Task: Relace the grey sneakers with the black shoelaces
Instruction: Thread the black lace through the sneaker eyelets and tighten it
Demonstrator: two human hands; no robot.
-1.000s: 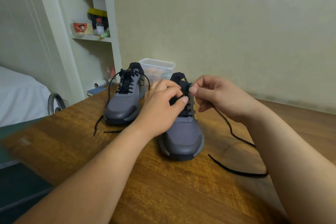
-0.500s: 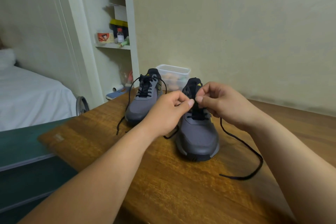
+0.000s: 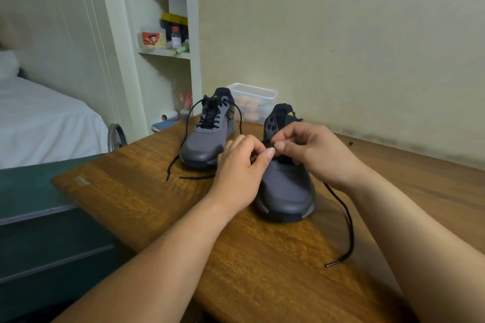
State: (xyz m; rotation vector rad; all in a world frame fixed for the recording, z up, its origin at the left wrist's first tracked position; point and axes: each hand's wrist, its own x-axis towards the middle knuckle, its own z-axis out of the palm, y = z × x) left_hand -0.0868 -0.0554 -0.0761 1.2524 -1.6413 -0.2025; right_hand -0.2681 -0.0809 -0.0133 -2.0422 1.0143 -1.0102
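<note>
Hands: left hand [image 3: 238,173] and right hand [image 3: 315,155] have closed in until their fingertips touch over the upper eyelets; a second ago they were slightly apart.
Grip: each thumb and forefinger pinched tight on the black shoelace [image 3: 346,217], other fingers curled; the exact contact is hidden.
Near sneaker [image 3: 286,191]: on the wooden table [image 3: 157,204], toe at 6 o'clock.
Slack: free end trails to 5 o'clock, in a tighter loop than before.
Far sneaker [image 3: 204,144]: at 10 o'clock, laced, untied.
Read: probably threading a top eyelet, so the second shoe is nearly done.
</note>
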